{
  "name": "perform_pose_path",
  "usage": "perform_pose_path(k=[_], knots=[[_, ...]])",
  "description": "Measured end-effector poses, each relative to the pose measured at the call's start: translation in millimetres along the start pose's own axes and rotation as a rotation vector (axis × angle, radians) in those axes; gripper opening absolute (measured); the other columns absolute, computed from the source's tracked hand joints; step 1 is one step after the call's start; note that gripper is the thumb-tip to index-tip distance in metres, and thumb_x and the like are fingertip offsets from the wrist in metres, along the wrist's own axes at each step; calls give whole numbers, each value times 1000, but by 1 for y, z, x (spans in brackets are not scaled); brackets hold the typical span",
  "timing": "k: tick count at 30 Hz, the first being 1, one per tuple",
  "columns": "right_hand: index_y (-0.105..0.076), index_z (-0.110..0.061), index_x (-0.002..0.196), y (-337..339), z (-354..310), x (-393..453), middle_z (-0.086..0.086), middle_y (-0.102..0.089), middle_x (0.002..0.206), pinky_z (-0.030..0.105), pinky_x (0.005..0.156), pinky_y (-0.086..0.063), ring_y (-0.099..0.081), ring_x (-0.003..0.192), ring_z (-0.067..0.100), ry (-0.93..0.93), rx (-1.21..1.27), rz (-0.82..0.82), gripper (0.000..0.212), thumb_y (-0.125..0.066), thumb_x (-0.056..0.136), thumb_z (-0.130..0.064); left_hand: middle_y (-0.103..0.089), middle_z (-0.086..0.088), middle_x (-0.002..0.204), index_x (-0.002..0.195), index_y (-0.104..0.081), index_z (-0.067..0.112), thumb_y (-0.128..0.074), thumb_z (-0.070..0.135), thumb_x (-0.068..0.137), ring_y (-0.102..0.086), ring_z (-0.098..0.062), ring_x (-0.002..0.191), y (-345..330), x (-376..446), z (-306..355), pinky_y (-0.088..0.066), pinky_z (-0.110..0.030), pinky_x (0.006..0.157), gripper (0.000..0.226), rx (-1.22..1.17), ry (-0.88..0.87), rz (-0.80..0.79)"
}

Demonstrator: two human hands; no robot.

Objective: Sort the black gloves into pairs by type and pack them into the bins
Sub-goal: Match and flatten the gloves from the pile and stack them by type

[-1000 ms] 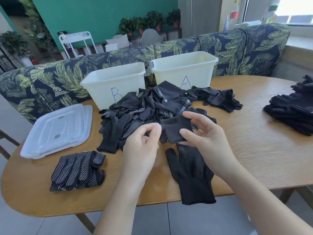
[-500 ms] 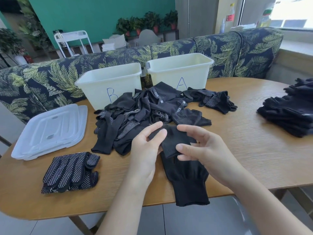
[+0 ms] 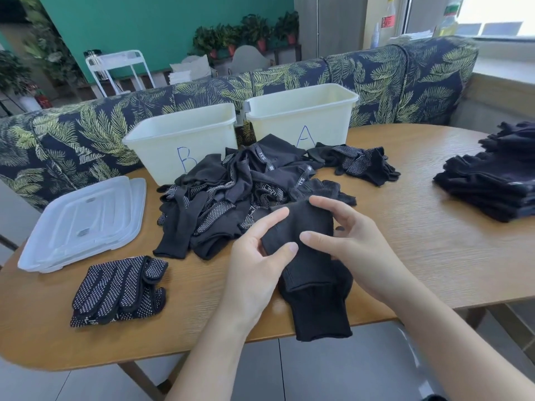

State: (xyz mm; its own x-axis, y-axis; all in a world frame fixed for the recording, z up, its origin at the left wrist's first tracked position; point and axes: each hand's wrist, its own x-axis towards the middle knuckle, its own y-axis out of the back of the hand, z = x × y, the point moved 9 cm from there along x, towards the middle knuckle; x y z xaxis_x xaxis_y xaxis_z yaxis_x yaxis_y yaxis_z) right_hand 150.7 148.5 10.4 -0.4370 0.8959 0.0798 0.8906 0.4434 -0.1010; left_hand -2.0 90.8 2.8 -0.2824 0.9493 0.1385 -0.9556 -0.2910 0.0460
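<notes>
A long sofa (image 3: 376, 79) with green leaves on it runs along the far side of a big wooden table (image 3: 434, 241). Everything else sits on the table.

Two white bins stand at the back, side by side and almost touching. The bin marked B (image 3: 182, 140) is on the left. The bin marked A (image 3: 301, 114) is on the right. From here I cannot tell if anything is inside them.

A stack of clear lids (image 3: 84, 221) lies flat near the left edge of the table.

In front of the bins is a big messy pile of gloves (image 3: 231, 195). Some are plain black and some have little white dots. A small bunch of dotted gloves (image 3: 359, 163) lies just to the right of the pile, in front of bin A.

A neat stack of dark gloves (image 3: 492, 180) sits far off at the right edge.

Near the left front of the table lies a folded dotted pair (image 3: 121, 287), well apart from the pile.

At the front, a plain black glove (image 3: 312, 270) is being folded. Its cuff hangs over the front edge of the table. The finger end is folded back on top.

The left hand (image 3: 257, 264) touches the left side of the fold. Its fingers are mostly straight and press on the cloth.

The right hand (image 3: 353, 241) is on the right side of the fold. Its fingers and thumb curl round the folded part and hold it.
</notes>
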Motion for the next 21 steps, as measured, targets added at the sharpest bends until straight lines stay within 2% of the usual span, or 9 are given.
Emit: perform_pose_path(k=[3,7,9,10,12,14,18,21], knots=[[-53,-30,139,2,2,-7,1,-79,103,34,85,-60,-75,96,21,-18,-80,-51,65,-79,84,-5,-70,4,129,132,-65,30,-73,11,81,-65,-17,122,-1,-9,-1,-50,-45,106,55,69,-1,-10],[-51,-34,141,10,8,-19,1,-78,105,36,69,-58,-70,100,38,-31,-180,-43,73,-82,81,-6,-72,13,122,130,-65,35,-76,17,79,-67,-9,115,-4,-22,-2,-54,-42,102,56,172,4,7],[-50,-32,143,13,12,-27,-2,-78,106,33,70,-59,-73,96,29,-35,-197,-45,76,-83,80,-5,-73,18,118,128,-66,40,-78,23,76,-68,-5,113,-6,-29,0,-54,-39,99,56,244,-8,17],[-50,-32,144,14,13,-31,-3,-77,109,34,75,-61,-74,97,21,-37,-208,-50,77,-84,79,-5,-73,20,117,127,-66,41,-80,22,76,-67,-3,112,-7,-32,0,-55,-38,99,56,264,-10,19],[-49,-31,145,17,16,-37,-4,-75,118,37,87,-61,-72,105,10,-37,-245,-56,80,-85,79,-7,-72,22,117,128,-66,40,-84,16,79,-66,2,110,-7,-39,0,-55,-34,98,58,296,-3,25],[-48,-31,146,18,15,-42,-7,-71,125,32,91,-60,-68,111,3,-23,-300,-54,81,-87,78,-10,-72,22,115,129,-65,42,-85,16,79,-67,3,107,-7,-44,1,-56,-32,96,60,351,-9,36],[-49,-31,146,19,13,-48,-13,-66,131,22,91,-57,-63,114,-6,26,-397,-38,83,-89,76,-15,-74,20,108,131,-62,48,-86,23,78,-70,-3,96,-9,-50,2,-58,-33,90,63,441,-2,38],[-47,-36,145,20,12,-48,-18,-60,137,26,95,-56,-60,119,-6,56,-461,-27,84,-90,75,-19,-74,17,100,131,-61,48,-86,23,78,-70,-12,78,-10,-52,4,-59,-35,81,64,477,-7,47]])
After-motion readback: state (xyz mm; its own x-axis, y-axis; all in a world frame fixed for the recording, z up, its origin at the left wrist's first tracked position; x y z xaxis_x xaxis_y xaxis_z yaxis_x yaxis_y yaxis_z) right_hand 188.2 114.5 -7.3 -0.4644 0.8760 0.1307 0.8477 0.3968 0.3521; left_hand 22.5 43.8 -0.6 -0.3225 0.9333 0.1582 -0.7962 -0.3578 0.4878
